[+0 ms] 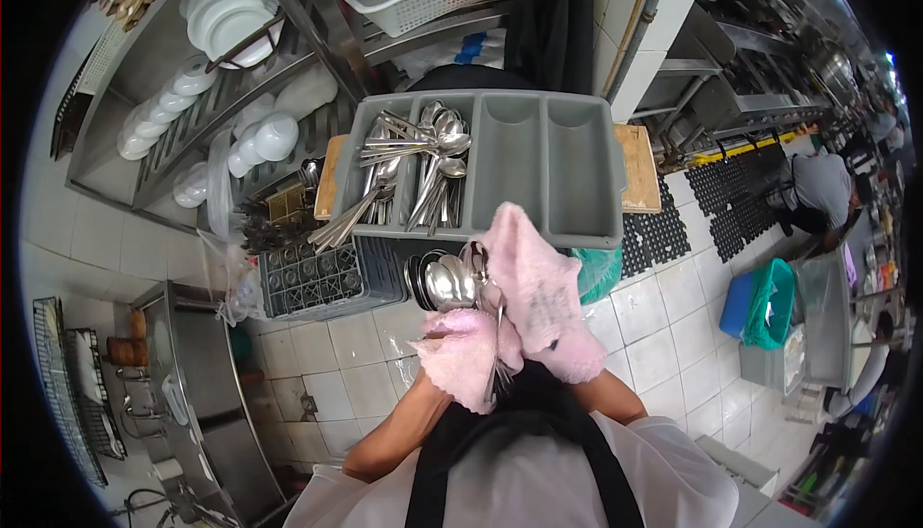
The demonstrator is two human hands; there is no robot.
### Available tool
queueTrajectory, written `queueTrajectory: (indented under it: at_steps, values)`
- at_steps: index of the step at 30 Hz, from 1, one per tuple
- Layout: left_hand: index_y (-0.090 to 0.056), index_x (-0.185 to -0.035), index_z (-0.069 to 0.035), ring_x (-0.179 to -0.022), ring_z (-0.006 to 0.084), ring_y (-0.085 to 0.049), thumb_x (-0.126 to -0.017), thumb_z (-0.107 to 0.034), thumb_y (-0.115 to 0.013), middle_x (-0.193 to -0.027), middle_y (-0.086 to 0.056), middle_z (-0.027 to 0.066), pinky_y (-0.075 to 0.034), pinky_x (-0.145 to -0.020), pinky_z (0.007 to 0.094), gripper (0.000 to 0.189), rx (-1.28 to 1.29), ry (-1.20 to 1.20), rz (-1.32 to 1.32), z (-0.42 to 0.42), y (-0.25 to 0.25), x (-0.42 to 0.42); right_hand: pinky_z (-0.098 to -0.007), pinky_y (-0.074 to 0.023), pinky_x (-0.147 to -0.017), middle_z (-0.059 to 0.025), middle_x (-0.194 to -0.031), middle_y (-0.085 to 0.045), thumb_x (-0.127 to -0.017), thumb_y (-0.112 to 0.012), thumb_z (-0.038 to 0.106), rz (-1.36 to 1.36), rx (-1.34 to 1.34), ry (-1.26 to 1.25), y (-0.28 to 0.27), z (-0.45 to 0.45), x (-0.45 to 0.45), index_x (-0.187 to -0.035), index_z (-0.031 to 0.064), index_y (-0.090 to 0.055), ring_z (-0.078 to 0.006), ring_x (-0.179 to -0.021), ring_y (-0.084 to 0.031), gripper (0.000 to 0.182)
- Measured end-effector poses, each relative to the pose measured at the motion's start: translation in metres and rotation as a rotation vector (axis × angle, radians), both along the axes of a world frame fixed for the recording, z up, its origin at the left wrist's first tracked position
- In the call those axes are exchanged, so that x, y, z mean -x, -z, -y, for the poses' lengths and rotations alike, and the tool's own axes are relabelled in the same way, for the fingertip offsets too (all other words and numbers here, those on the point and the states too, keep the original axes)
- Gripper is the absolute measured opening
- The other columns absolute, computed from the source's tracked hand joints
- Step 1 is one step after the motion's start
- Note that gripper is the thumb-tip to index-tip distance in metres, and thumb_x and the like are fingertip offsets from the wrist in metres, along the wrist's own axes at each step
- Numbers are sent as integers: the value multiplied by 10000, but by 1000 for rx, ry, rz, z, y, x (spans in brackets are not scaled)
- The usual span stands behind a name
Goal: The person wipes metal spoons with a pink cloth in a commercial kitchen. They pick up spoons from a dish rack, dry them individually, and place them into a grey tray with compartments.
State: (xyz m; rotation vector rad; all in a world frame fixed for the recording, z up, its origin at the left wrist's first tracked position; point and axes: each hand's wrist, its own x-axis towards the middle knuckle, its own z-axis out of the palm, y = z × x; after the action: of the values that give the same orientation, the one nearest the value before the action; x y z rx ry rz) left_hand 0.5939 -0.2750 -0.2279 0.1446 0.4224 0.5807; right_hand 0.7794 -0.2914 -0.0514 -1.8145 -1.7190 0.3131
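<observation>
A bundle of metal spoons (451, 281) is gripped in my left hand (469, 348), which is wrapped in a pink cloth (461, 362); handles stick out below it. My right hand (573, 366) lies under another part of pink cloth (533, 290), against the bundle's right side; its fingers are hidden. Just beyond both hands is a grey cutlery tray (508, 229) with long compartments. Its leftmost compartment holds a pile of cutlery (378, 174), some handles jutting over the near edge. Spoons (443, 160) fill the one beside it. The two right compartments show bare bottoms.
The tray rests on a wooden board (638, 167). Below left stands a grey rack of glasses (314, 283). Metal shelves with white bowls (267, 138) and plates (234, 23) are at left. Far right, a person (818, 189) bends over near a green-lined bin (775, 304).
</observation>
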Motion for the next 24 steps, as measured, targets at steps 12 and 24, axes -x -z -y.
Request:
queueTrajectory:
  at_steps: [12, 24]
  values:
    - [-596, -1183, -41, -920, 191, -666, -1007, -187, -545, -1051, -657, 92, -567, -850, 314, 234, -316, 1, -169, -6, -26, 37, -259, -429, -785, -33, -991, -459, -1005, -553, 314, -1648, -303, -224, -2, -9, 21, -1175, 68, -444, -152, -896, -470, 318]
    - [-544, -1277, -42, -1101, 218, -609, -1036, -267, -511, -1191, -610, 121, -504, -996, 355, 331, -288, -23, -91, -24, 9, 102, -341, -438, -924, -113, -1208, -567, -868, -662, 255, -237, -175, 9, -7, -9, 52, -1302, 32, -486, -232, -1152, -556, 518]
